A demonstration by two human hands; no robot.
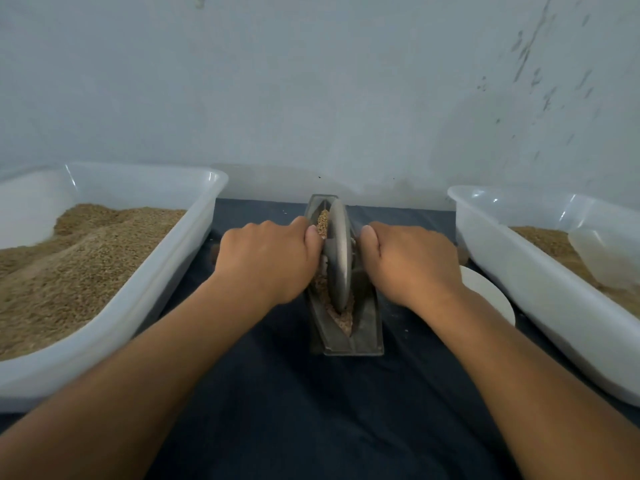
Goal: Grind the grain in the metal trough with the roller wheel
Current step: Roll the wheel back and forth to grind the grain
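Observation:
A narrow metal trough [363, 336] lies on a dark cloth, running away from me. Brown grain [341, 318] fills its groove. A grey metal roller wheel [338, 251] stands upright on edge in the groove, near the trough's middle. My left hand [266, 258] grips the wheel's handle on the left side, and my right hand [412, 265] grips the handle on the right. Both handles are hidden inside my fists, with the thumbs close to the wheel.
A large white plastic tub [180, 244] of grain stands at the left. Another white tub [502, 271] with grain and a clear scoop [602, 258] stands at the right. A small white dish [491, 296] lies behind my right wrist. A pale wall rises just beyond the trough.

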